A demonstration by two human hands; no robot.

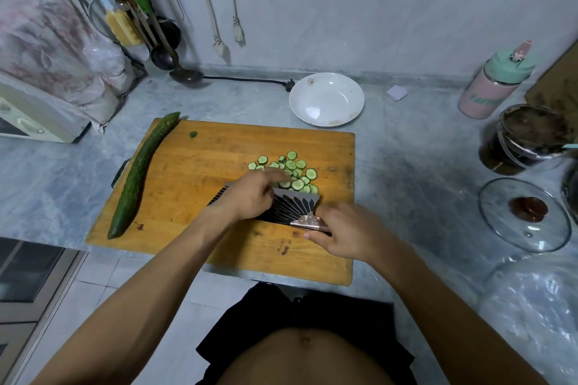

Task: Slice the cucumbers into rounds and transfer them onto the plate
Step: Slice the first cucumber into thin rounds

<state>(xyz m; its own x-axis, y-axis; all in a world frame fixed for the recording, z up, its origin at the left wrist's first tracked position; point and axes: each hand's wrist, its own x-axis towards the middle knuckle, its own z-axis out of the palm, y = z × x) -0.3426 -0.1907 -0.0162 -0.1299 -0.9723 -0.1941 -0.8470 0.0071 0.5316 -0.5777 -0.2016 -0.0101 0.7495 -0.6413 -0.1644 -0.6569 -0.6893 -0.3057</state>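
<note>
A pile of cucumber rounds (295, 170) lies on the wooden cutting board (200, 166), right of its middle. A dark cleaver (297, 206) lies with its flat side up, its edge against the pile. My right hand (341, 233) grips the cleaver's handle. My left hand (253, 194) rests over the blade with fingers reaching onto the rounds. One whole cucumber (140, 175) lies along the board's left edge. A small cucumber end (193, 134) sits near the board's far edge. The white plate (327, 99) stands behind the board and holds no cucumber.
A pink bottle with a green lid (494, 84), a dark jar (519, 137) and a glass lid (525, 216) stand on the right of the counter. Ladles and utensils (162, 50) hang at the back left beside an appliance (34, 116). Crinkled plastic (538, 306) lies at the near right.
</note>
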